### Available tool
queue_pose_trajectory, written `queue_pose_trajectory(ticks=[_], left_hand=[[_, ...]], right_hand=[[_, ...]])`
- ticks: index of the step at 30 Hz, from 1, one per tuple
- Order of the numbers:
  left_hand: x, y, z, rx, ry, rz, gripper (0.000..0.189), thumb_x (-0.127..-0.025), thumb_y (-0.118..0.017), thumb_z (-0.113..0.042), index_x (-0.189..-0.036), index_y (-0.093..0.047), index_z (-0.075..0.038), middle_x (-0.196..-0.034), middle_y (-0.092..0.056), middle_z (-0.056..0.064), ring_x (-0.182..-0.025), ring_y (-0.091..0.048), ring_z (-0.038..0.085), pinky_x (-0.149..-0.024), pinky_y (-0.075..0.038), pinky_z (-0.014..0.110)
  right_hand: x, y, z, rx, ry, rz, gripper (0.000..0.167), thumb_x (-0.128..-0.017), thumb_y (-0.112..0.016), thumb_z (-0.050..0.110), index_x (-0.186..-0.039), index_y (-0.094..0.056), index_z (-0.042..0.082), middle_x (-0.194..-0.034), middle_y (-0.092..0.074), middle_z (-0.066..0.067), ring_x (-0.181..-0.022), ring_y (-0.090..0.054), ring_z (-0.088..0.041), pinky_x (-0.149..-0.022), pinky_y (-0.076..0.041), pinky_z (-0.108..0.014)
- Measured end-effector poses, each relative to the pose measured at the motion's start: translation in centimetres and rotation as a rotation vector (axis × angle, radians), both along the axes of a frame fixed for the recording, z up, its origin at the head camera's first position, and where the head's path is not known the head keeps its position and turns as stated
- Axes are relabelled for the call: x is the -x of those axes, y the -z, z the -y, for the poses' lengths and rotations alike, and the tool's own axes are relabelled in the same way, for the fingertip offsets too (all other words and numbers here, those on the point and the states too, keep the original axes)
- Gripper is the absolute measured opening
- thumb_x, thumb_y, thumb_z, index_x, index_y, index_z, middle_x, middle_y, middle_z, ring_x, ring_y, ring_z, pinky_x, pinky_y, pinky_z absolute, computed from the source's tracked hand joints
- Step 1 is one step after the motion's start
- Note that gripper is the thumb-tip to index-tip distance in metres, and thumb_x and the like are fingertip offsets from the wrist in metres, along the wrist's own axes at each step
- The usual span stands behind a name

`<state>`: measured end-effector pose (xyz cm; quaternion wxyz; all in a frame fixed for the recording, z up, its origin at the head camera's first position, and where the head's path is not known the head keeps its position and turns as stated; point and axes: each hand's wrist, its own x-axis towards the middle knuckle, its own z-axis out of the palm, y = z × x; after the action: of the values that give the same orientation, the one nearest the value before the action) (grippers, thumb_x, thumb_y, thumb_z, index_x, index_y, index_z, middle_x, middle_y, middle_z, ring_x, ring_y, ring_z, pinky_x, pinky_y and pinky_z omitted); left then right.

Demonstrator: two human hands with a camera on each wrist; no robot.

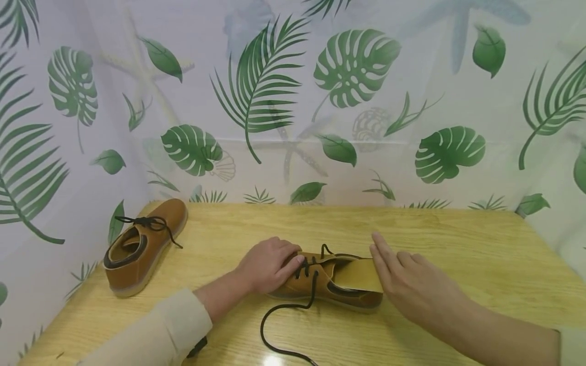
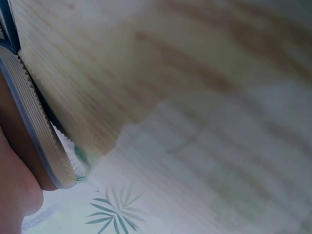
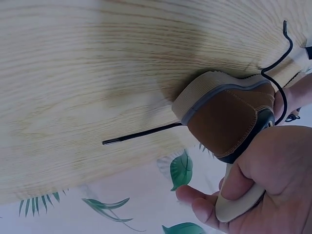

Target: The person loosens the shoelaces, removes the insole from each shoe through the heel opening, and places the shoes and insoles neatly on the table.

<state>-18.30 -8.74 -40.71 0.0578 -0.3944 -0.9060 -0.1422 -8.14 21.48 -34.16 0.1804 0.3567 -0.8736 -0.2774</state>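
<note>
Nearest, toward the desk's (image 1: 458,239) near edge, a small black item (image 1: 198,347) is lying partly under the left sleeve (image 1: 151,325); what it is, I cannot tell. A loose lace (image 1: 262,328) is curving from the shoe (image 1: 327,292) toward that same edge and running out of view

Farther in, about midway between the desk's left and right edges, the shoe is resting on its sole, toe toward the left edge and heel toward the right. It is lying between the two hands. The left hand (image 1: 271,264) is gripping the toe end from above, thumb by the eyelets, probably bracing the shoe against sliding. The right hand (image 1: 412,284) is pinching the insole (image 1: 359,275) at the heel end, thumb on one face and fingers on the other, as the right wrist view is showing. The insole is sticking out of the opening past the heel, likely held there because that end is the easiest to grasp

Beyond, near the desk's far left corner, the other shoe (image 1: 155,246) is sitting well apart from both hands, its lace tied in a bow. Behind the far edge, a leaf-print cloth (image 1: 274,183) is hanging
</note>
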Motion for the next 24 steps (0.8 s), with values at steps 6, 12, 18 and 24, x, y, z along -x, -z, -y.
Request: queue_pose_trajectory(ticks=[6, 12, 18, 24], left_hand=[[0.1, -0.1, 0.0, 0.009, 0.0, -0.002, 0.043, -0.107, -0.037, -0.038, -0.119, -0.069, -0.011, -0.114, -0.073, 0.003, -0.106, -0.067, 0.02, -0.095, -0.052, 0.037], [0.1, -0.1, 0.0, 0.005, -0.001, 0.001, 0.044, -0.107, -0.037, -0.038, -0.119, -0.069, -0.011, -0.114, -0.073, 0.003, -0.105, -0.067, 0.02, -0.095, -0.052, 0.037], [0.0, 0.0, 0.1, 0.006, -0.006, 0.003, 0.043, -0.107, -0.037, -0.038, -0.119, -0.069, -0.011, -0.114, -0.073, 0.003, -0.106, -0.067, 0.02, -0.095, -0.052, 0.038], [0.0, 0.0, 0.1, 0.008, -0.005, 0.002, 0.043, -0.107, -0.037, -0.038, -0.119, -0.069, -0.01, -0.114, -0.072, 0.003, -0.107, -0.067, 0.021, -0.096, -0.052, 0.038]], right_hand=[[0.1, -0.2, -0.6, 0.002, -0.007, 0.0, 0.061, -0.084, -0.076, 0.012, -0.138, -0.054, -0.005, -0.145, -0.05, -0.026, -0.075, -0.06, -0.022, -0.065, -0.055, -0.032], [0.3, -0.4, -1.1, 0.019, -0.028, 0.013, 0.06, -0.083, -0.078, 0.011, -0.135, -0.056, -0.005, -0.135, -0.059, -0.024, -0.082, -0.066, -0.025, -0.067, -0.057, -0.033], [0.4, -0.6, -1.7, 0.003, -0.035, 0.015, 0.058, -0.083, -0.078, 0.015, -0.134, -0.057, -0.004, -0.128, -0.064, -0.023, -0.086, -0.069, -0.027, -0.07, -0.058, -0.034], [0.6, -1.0, -2.6, 0.002, -0.091, -0.007, 0.048, -0.086, -0.072, 0.011, -0.13, -0.06, -0.004, -0.119, -0.067, -0.022, -0.083, -0.069, -0.027, -0.07, -0.058, -0.035]])
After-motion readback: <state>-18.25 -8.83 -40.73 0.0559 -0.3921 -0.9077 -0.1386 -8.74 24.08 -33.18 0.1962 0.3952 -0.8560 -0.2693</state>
